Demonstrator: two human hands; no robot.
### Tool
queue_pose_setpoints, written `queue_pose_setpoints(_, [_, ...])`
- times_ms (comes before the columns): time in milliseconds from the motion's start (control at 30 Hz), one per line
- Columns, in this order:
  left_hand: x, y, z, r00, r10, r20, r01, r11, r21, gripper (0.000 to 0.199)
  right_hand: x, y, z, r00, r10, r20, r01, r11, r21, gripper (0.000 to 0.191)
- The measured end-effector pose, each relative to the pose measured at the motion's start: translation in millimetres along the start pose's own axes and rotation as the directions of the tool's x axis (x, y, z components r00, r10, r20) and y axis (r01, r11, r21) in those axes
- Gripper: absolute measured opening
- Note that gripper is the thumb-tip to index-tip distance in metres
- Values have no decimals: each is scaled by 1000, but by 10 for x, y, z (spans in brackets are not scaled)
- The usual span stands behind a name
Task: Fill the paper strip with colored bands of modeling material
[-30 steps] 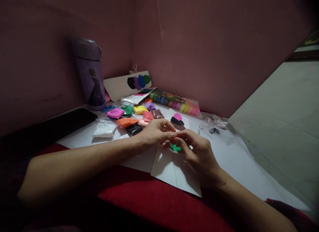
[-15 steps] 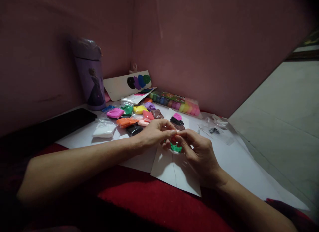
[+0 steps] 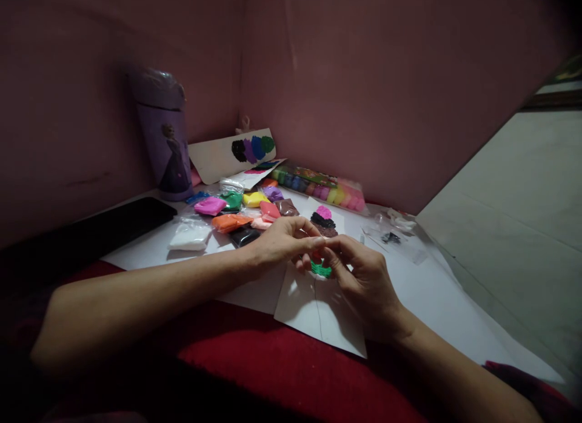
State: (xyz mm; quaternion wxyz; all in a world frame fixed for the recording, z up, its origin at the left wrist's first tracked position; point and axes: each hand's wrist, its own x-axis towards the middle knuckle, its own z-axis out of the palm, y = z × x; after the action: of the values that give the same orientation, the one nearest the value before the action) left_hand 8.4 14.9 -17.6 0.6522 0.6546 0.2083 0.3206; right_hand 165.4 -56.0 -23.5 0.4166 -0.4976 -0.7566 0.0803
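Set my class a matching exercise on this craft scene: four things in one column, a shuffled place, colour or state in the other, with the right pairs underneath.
Things
1. Tumbler with a printed figure
2. Leftmost clay packet
3. Card with a green patch
4. Left hand

Descriptions
A. Fingertips close to those of the right hand
B. Purple
C. White
D. Partly beneath both hands

Pairs: 1-B, 2-C, 3-D, 4-A

Home interior, by appearance: corner of plain pink walls (image 3: 364, 96), red cloth (image 3: 282, 362), white paper (image 3: 418, 296) laid over it. Household and hobby items: one purple bottle (image 3: 163, 144) with printed figure; small bags (image 3: 231, 222) of bright, clay-like material; one clear multicolour pack (image 3: 318, 188); one white card (image 3: 297, 308) bearing a green patch (image 3: 321, 269).
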Motion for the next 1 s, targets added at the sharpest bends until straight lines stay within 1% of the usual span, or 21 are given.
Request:
queue_pose_setpoints(200, [1, -7, -10, 1000, -3, 12, 3, 1000, 11, 32, -7, 3, -1, 1000, -10, 15, 10, 1000, 5, 16])
queue_pose_setpoints(367, [-4, 7, 0, 1000, -25, 4, 25, 999, 24, 34, -3, 6, -2, 1000, -8, 29, 7, 1000, 22, 15])
queue_pose_setpoints(567, [0, 14, 8, 1000, -17, -6, 17, 999, 30, 33, 1, 2, -1, 999, -8, 39, 7, 999, 32, 16])
queue_pose_setpoints(700, [-6, 33, 10, 1000, -13, -8, 13, 1000, 28, 34, 12, 9, 6, 999, -25, 21, 25, 1000, 10, 15])
queue_pose_setpoints(833, [-16, 54, 22, 999, -37, -6, 38, 999, 22, 37, 27, 13, 11, 999, -49, -4, 49, 999, -8, 13])
queue_pose_setpoints(900, [-21, 55, 26, 999, -37, -8, 38, 999, 29, 37, 28, 10, 6, 999, -40, -13, 40, 999, -4, 13])
queue_pose_setpoints(1000, [-29, 47, 21, 999, -33, -7, 33, 999, 39, 34, 23, -3, -7, 1000, -6, 12, 6, 999, 34, 13])
